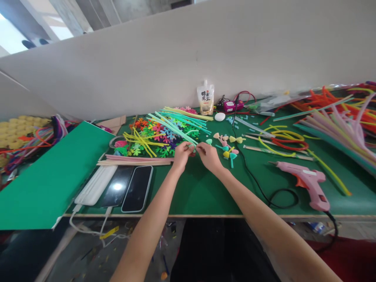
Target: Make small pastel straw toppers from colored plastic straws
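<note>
left hand [183, 154] + right hand [209, 156] mask most of held piece [194, 147], left of glue gun [307, 178] | green board [60, 178], far left of glue gun: edge-cut | pastel strips [331, 131], beyond glue gun: edge-cut

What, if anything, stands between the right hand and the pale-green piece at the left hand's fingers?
Nothing visible: the right hand and left hand are together at the pale-green piece. Mint-green stems lie just beyond. Whether the right hand touches it is unclear.

A small mint-green fuzzy stem piece [194, 148] is pinched between the left hand [182, 154] and right hand [209, 156], mostly covered, its full shape unclear. Straight, slender mint-green fuzzy stems [174, 127] lie slantwise just beyond, loosely bunched, their near ends beside the fingertips.
</note>
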A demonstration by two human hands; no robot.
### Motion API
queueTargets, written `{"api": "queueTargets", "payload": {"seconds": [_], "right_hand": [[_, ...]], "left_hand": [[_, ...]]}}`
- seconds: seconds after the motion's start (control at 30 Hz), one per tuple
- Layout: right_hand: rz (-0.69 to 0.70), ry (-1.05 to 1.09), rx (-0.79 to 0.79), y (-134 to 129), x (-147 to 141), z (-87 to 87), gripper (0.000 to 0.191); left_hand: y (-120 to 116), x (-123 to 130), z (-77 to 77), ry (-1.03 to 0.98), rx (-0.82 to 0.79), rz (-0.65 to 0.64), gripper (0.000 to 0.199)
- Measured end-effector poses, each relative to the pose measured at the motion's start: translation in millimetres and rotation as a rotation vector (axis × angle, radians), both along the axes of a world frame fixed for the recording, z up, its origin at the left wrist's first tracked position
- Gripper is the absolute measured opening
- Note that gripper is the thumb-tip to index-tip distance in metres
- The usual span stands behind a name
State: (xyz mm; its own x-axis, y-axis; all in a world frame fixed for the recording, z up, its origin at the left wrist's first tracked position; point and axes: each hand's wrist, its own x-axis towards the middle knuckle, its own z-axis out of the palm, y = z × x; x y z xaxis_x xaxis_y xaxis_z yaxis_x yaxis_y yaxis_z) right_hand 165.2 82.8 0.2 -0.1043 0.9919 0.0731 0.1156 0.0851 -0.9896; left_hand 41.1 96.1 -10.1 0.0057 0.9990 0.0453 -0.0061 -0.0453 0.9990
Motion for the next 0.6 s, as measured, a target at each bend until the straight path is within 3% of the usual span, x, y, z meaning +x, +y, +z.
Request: {"api": "queueTargets", "payload": {"seconds": [0.17,0.3,0.4,0.6], "right_hand": [[0.130,0.137,-0.248,4,6,3.1,0.019],[0.227,0.213,-0.357,6,13,8.2,0.017],[0.232,0.240,-0.363,5,14,8.3,0.014],[0.110,0.252,-0.210,3,5,0.2,0.017]], "left_hand": [[-1,0,0.7,0.093,0.131,0.012,0.026],[-5,1,0.4,0.177,0.204,-0.015,0.014],[-5,1,-0.4,0.225,0.225,-0.020,0.008],[-3,0,-4.7,0.279,0.188,0.016,0.009]]}}
